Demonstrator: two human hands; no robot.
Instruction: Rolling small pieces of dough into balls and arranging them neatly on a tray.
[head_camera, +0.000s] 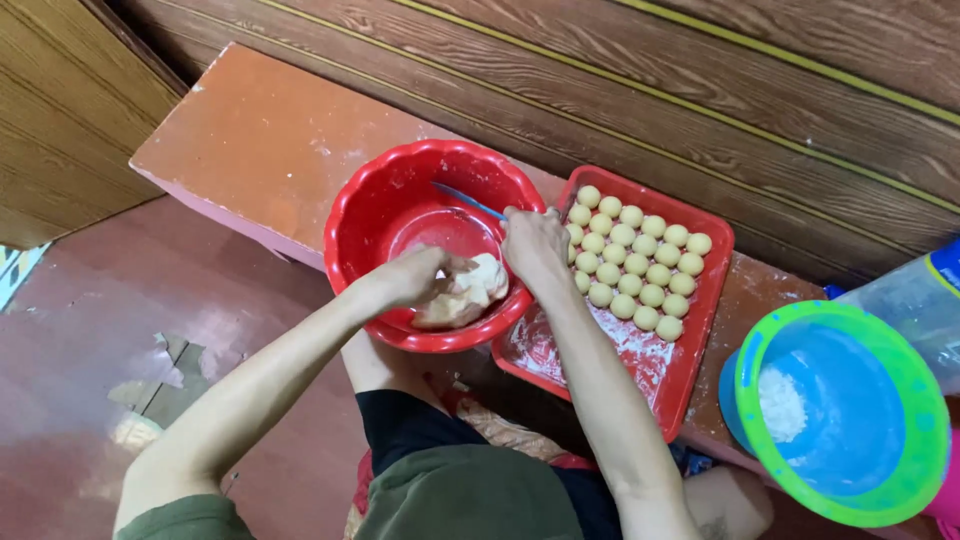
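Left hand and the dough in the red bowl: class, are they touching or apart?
Touching. The head view shows the left hand with its fingers pressed around the pale dough lump against the near wall of the red bowl; no gap shows.

Low reddish-orange bench (260, 150) dusted with pale powder, set against brown wood-grain panelled wall (640, 90) with thin yellow lines. Dark red smooth floor (90, 330) below, chipped in patches.
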